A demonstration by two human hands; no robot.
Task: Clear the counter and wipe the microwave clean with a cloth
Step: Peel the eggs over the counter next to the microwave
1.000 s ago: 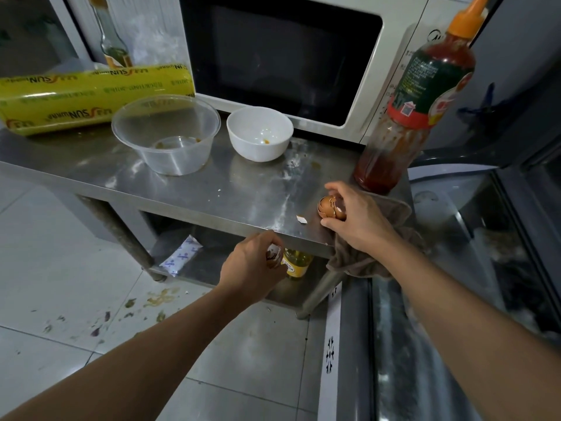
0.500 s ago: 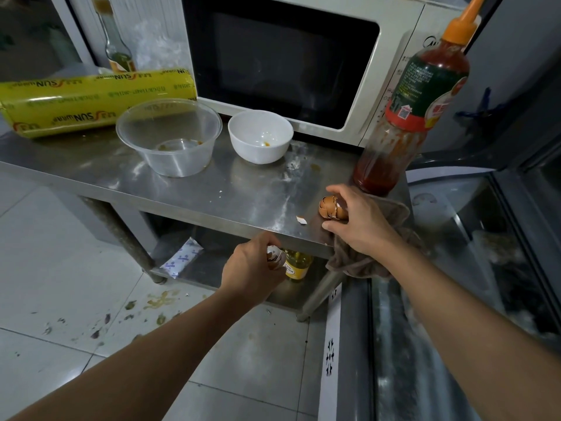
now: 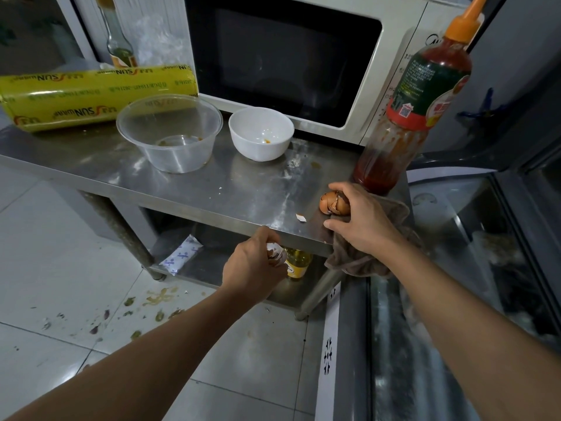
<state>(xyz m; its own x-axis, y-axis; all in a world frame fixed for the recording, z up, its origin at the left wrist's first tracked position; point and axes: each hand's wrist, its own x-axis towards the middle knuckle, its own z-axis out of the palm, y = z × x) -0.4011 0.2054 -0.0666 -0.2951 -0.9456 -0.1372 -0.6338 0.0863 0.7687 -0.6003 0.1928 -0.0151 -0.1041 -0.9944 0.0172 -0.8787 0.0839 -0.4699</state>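
Note:
A white microwave [image 3: 376, 56] stands at the back of the steel counter [image 3: 249, 189]. My right hand [image 3: 361, 220] grips a brown broken eggshell [image 3: 332, 203] near the counter's front right corner and lies over a brown cloth [image 3: 391, 208] that hangs off that corner. My left hand [image 3: 258, 262] holds crumpled eggshell bits [image 3: 274, 253] just below the counter's front edge. A small white shell chip [image 3: 301, 218] lies on the counter between the two hands. A clear plastic bowl [image 3: 170, 132] and a white bowl [image 3: 261, 133] stand in front of the microwave.
A tall chili sauce bottle [image 3: 419, 95] stands right beside my right hand. A yellow cling-wrap roll [image 3: 91, 92] and a glass bottle [image 3: 120, 38] sit at the back left. On the lower shelf are a yellow bottle [image 3: 299, 262] and a white packet [image 3: 180, 255]. A glass-topped freezer [image 3: 455, 284] adjoins on the right.
Both hands have stayed almost where they were; the right keeps its hold on the eggshell and the left stays under the counter edge. The view has shifted slightly.

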